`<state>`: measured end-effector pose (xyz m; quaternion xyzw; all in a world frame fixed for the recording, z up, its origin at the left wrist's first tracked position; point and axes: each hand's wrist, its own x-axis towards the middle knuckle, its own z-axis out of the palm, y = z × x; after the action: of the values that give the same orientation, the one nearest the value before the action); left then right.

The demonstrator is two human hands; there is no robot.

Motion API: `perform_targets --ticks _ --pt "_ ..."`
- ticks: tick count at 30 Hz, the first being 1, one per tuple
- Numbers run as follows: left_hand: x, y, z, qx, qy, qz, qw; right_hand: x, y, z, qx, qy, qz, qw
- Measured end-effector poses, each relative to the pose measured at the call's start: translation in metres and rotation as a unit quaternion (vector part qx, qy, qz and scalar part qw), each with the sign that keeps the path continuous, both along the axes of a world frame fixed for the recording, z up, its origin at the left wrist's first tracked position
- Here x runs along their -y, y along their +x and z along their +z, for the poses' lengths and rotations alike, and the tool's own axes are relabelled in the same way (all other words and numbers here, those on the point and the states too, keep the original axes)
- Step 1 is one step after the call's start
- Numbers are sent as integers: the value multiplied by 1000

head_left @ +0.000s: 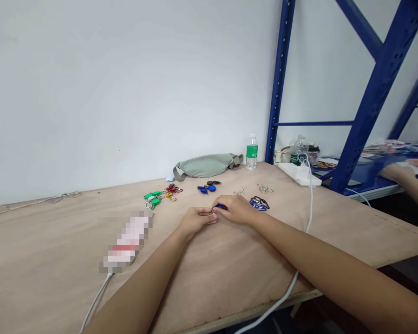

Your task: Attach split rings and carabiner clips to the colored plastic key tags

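My right hand [237, 208] is closed around a blue badge reel [222, 206], most of it covered by the fingers. Against it, the fingertips of my left hand [197, 221] pinch a small metal piece too tiny to make out. Beyond my hands lie loose blue badge reels [205, 189] and black ones [213, 183]. Blue and black carabiners [259, 203] are just right of my right hand. Metal rings [264, 188] lie behind them, with more small rings [239, 190] to their left. Further left is a group of green reels with carabiners [154, 198], beside red and yellow ones [172, 190].
A blurred-out phone-like object [127, 241] on a cable lies left. At the back are a grey-green waist bag [205, 165] and a water bottle [251, 153]. A white cable [310, 208] runs from a power strip [296, 174] under my right arm. Another person's hand [400, 174] works beyond the blue rack post [365, 106].
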<state>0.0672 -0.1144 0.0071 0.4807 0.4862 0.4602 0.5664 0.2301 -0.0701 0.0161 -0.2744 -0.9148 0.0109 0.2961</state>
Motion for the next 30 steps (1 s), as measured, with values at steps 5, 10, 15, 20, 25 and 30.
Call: perform_targets --ticks 5,10,15,20,25,30 --pt "1 -4 1 33 -22 -30 999 0 0 0 8 4 1 1000" --pt "3 -7 5 66 -40 -70 995 2 0 2 1 7 6 1000" --pt "0 -8 1 48 -10 -60 997 4 0 3 -11 8 -13 1000" --pt "0 -7 0 43 8 -50 998 1 1 1 -26 12 -19 999" --pt "0 -6 0 62 -4 -36 997 2 1 1 -23 6 11 1000" --pt "-6 -8 -4 31 18 -12 999 3 -1 2 -25 8 -6 1000"
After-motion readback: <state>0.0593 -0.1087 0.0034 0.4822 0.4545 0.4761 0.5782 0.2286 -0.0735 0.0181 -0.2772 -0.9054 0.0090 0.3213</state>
